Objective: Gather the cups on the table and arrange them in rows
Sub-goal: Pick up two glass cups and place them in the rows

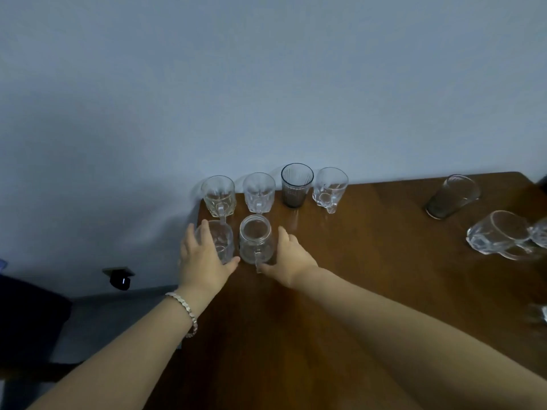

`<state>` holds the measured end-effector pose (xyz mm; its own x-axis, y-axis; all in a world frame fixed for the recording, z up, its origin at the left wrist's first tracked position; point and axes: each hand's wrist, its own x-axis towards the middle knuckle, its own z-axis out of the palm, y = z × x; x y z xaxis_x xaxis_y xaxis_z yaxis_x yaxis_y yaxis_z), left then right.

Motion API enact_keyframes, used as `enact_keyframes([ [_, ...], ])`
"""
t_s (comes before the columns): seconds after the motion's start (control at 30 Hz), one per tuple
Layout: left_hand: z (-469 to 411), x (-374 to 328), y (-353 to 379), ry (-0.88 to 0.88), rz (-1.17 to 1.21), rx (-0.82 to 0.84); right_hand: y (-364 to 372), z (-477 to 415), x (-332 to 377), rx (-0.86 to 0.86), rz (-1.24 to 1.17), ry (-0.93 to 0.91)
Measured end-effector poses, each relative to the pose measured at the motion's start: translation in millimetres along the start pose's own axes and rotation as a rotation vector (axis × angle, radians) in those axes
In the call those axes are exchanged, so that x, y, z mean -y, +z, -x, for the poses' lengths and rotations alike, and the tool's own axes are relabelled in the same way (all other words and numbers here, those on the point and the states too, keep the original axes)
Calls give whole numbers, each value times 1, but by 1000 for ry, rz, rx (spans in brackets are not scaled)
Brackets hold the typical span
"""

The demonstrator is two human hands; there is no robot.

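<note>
Head view. A brown wooden tabletop (370, 276) carries a back row of four glasses along the wall: clear mug (219, 196), clear cut glass (259, 192), smoked tumbler (296, 184), clear faceted mug (330, 189). In front, the left hand (204, 258), with a bracelet (186, 312) at the wrist, wraps around a clear glass (220, 241). The right hand (290, 261) cups a clear jar mug (256, 239), fingers spread beside it. At right, well apart, stand a tilted-looking smoked glass (453, 196) and a clear mug (500, 235).

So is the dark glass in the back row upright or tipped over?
Upright. The dark glass stands on its base, rim open upward, like the clear mugs beside it.
</note>
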<state>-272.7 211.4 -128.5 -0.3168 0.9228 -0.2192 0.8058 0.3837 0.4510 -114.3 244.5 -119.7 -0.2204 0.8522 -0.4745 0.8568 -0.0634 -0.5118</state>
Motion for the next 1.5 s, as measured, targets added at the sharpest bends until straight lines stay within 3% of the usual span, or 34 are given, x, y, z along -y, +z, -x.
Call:
enact_keyframes([
  [0.07, 24, -9, -2, 105, -78, -53, -3, 22, -22, 76, 9, 35],
  [0.13, 51, -23, -1, 195, -144, -5, -8, 49, -52, 160, 28, 77],
  [0.23, 88, -55, 9, 230, -151, 226, -17, 95, -104, 265, 104, 113],
  [0.37, 134, -114, 35, 285, -234, 486, -50, 161, -179, 259, 190, 134],
  [0.53, 197, -199, 84, 399, -242, 649, -123, 235, -286, 81, 250, 156],
  [0.73, 258, -262, 127, 364, -165, 625, -183, 235, -382, -336, 388, 256],
  [0.87, 293, -292, 150, 292, -135, 594, -197, 211, -423, -312, 272, 488],
  [1.0, 313, -305, 160, 210, -107, 557, -191, 190, -438, -296, -3, 552],
  [1.13, 326, -311, 164, 153, -58, 533, -193, 189, -453, -339, -60, 486],
  [1.3, 332, -334, 174, 172, -66, 552, -230, 233, -465, -365, -96, 238],
  [1.4, 332, -360, 197, 254, -51, 590, -262, 278, -471, -495, -95, 126],
  [1.5, 334, -395, 229, 460, -149, 621, -285, 322, -481, -576, -137, 85],
])
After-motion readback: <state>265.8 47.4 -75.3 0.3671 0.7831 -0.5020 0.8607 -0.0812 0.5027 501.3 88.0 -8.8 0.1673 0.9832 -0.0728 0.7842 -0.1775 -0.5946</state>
